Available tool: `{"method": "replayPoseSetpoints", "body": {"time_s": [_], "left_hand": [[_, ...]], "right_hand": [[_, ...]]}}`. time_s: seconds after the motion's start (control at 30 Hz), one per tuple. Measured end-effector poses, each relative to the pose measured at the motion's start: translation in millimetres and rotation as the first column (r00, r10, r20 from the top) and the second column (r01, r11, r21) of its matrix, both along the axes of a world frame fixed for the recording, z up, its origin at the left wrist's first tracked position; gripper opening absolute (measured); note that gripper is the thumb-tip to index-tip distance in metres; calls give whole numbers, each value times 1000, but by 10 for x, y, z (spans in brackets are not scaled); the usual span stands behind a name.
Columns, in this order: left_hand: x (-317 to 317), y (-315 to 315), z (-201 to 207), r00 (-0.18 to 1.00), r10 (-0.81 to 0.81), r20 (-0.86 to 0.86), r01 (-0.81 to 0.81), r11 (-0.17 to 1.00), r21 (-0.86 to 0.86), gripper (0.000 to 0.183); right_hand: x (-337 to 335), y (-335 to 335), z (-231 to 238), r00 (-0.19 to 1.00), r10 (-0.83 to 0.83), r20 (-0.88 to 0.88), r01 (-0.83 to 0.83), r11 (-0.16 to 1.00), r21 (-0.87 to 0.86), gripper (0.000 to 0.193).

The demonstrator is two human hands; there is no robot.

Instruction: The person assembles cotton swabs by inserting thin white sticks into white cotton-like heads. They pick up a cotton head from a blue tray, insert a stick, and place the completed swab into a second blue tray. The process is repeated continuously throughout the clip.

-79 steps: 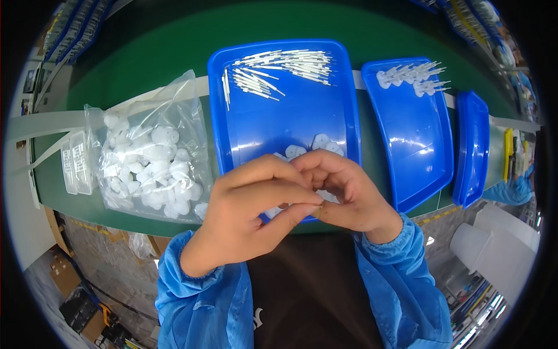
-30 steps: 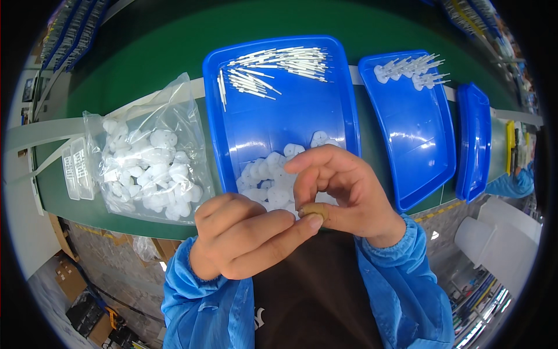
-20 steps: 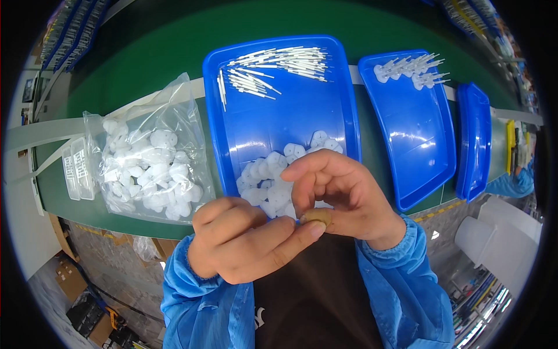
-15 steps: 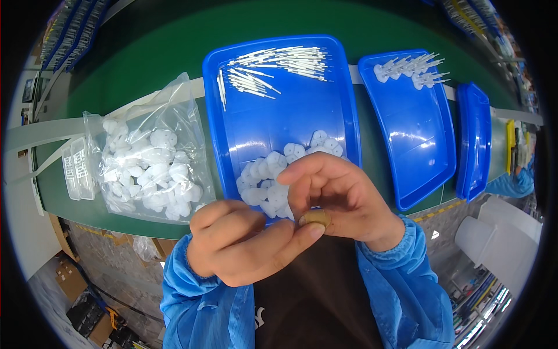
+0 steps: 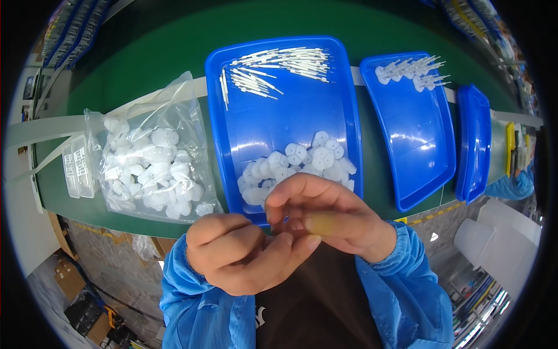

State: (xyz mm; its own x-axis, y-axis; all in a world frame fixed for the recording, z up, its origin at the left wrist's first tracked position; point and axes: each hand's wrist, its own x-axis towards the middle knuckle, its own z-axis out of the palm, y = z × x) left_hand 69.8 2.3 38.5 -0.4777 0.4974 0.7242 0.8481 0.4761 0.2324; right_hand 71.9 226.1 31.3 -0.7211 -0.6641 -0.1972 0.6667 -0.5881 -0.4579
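My left hand (image 5: 238, 254) and my right hand (image 5: 340, 220) meet in front of the near edge of the big blue tray (image 5: 279, 122). Both are closed, fingertips pressed together; whatever they pinch is hidden or too small to make out. A yellowish covering wraps my right thumb. Just beyond my fingers, a pile of white flower-shaped plastic discs (image 5: 295, 154) lies in the near part of that tray. Thin white rods (image 5: 308, 60) are spread along its far end.
A clear bag of white discs (image 5: 157, 168) lies left of the tray, beside small clear plastic cases (image 5: 78, 167). To the right, a second blue tray (image 5: 418, 145) holds discs with upright rods (image 5: 412, 71). Stacked blue trays (image 5: 474, 142) stand farther right on the green table (image 5: 174, 38).
My right hand has come down a little toward me, its index finger lower, and more discs show behind it. Its thumb has turned, showing more yellow. My left hand stays about where it was.
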Motion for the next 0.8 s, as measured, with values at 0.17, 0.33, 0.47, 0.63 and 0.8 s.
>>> {"method": "replayPoseSetpoints", "body": {"time_s": [0.17,0.33,0.47,0.63,0.8], "left_hand": [[-158,-39,9,963,-83,256,55,992,114,37],[-151,143,-138,732,-258,631,12,931,366,56],[-118,225,-210,687,-299,663,-4,910,415,41],[-107,240,-214,689,-314,654,10,905,425,31],[-106,250,-148,667,-317,674,-24,895,445,34]], "right_hand": [[-25,61,-79,954,-108,-279,158,974,164,48],[-68,75,-162,845,-113,-522,340,868,362,51],[-57,97,-246,807,-107,-580,398,825,401,52],[-63,96,-246,873,-139,-467,327,878,349,52],[-13,89,-315,960,-175,-220,215,961,173,72]]}}
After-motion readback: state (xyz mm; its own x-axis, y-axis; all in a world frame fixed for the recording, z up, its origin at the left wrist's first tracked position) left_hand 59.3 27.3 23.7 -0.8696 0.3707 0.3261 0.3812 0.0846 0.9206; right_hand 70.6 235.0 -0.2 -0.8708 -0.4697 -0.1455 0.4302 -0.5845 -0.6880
